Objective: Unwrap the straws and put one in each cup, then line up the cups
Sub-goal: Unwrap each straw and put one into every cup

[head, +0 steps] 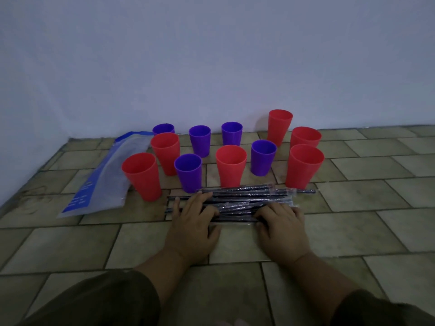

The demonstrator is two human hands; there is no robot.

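Grip apart: left hand [193, 222] and right hand [283, 223] lie flat on wrapped straws [237, 199], cups [230, 165] just behind.

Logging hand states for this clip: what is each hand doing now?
Left hand: open, flat on the wrapped straws.
Right hand: on them; grip unclear.

Bare indoor room, I judge: tiled floor [376, 196] throughout, plain pale wall [211, 55] at 12 o'clock.
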